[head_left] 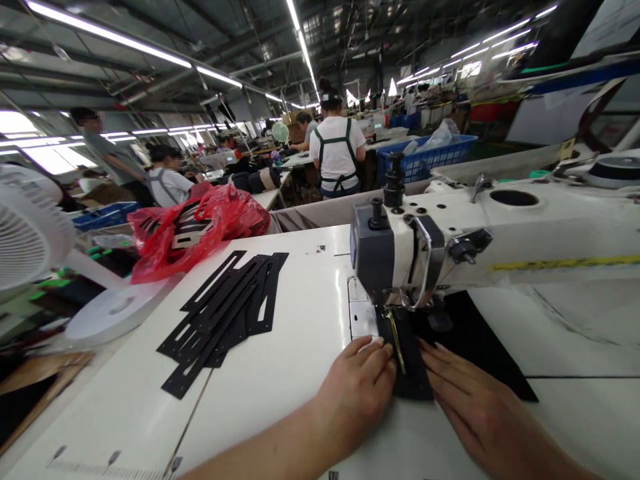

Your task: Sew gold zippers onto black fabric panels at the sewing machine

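A narrow black panel with a gold-toothed zipper [399,347] lies under the head of a white sewing machine [395,253]. My left hand [363,383] is closed at the panel's left edge, its fingers bent and pressed together there, by the metal plate [363,317]. Along the panel's right side my right hand [467,393] lies flat with fingers stretched out, touching the black material. A larger black piece [475,333] spreads beneath and beyond the right fingers. The needle and the stitching point are hidden under the machine head.
Black slotted strips [225,313] are piled on the white table [280,400] at left. Behind them sits a red plastic bag [200,227] with cut pieces. A white fan [95,287] stands far left. Co-workers and a blue crate [425,160] are farther back.
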The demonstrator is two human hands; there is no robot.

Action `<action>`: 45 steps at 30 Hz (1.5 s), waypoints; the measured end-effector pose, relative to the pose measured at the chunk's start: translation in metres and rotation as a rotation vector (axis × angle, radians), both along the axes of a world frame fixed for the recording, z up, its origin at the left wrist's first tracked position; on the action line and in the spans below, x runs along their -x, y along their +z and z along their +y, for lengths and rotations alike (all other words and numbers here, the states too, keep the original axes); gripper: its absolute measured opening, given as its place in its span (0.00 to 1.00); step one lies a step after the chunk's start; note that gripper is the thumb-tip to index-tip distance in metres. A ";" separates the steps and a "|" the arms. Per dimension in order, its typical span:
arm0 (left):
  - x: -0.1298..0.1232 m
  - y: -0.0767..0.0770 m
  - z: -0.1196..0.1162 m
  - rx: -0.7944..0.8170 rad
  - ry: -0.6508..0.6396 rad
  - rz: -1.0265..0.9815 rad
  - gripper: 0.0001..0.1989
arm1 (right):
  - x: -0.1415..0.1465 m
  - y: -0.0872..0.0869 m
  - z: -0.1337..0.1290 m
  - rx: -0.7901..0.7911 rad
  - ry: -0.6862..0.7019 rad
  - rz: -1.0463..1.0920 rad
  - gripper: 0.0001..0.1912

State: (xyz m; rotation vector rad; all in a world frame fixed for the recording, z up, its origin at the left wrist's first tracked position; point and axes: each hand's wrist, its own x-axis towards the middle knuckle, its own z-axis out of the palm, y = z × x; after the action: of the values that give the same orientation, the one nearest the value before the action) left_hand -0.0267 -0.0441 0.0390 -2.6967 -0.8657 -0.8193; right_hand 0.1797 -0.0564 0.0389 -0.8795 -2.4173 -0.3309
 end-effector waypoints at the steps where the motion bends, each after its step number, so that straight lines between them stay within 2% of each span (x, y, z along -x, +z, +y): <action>1: 0.000 0.000 0.002 0.006 -0.003 0.004 0.14 | 0.000 0.000 0.002 -0.003 -0.001 0.007 0.20; 9: 0.003 0.001 0.023 0.039 -0.017 0.017 0.14 | 0.000 -0.003 0.023 0.100 -0.012 0.046 0.18; 15: 0.005 -0.007 0.036 0.118 -0.023 0.002 0.11 | -0.002 -0.004 0.036 0.210 0.012 0.097 0.18; 23: 0.010 -0.006 0.033 0.239 -0.051 -0.056 0.13 | 0.003 -0.003 0.029 0.082 -0.022 0.049 0.15; 29: 0.007 -0.006 0.026 0.108 -0.049 -0.061 0.12 | 0.010 0.002 0.023 0.031 -0.034 0.045 0.14; 35: 0.003 -0.007 0.025 0.088 -0.006 -0.021 0.13 | 0.010 0.001 0.023 0.054 -0.030 0.064 0.12; 42: 0.003 -0.010 0.033 0.170 -0.017 -0.031 0.11 | 0.007 0.002 0.032 0.142 -0.018 0.047 0.14; 45: 0.003 -0.012 0.035 0.206 0.006 -0.007 0.11 | 0.005 0.001 0.034 0.135 -0.024 0.091 0.13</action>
State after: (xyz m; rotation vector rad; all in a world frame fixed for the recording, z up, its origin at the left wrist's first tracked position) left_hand -0.0301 -0.0087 0.0266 -2.8665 -1.0103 -0.7780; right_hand 0.1745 -0.0223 0.0402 -0.9617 -2.3683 -0.1344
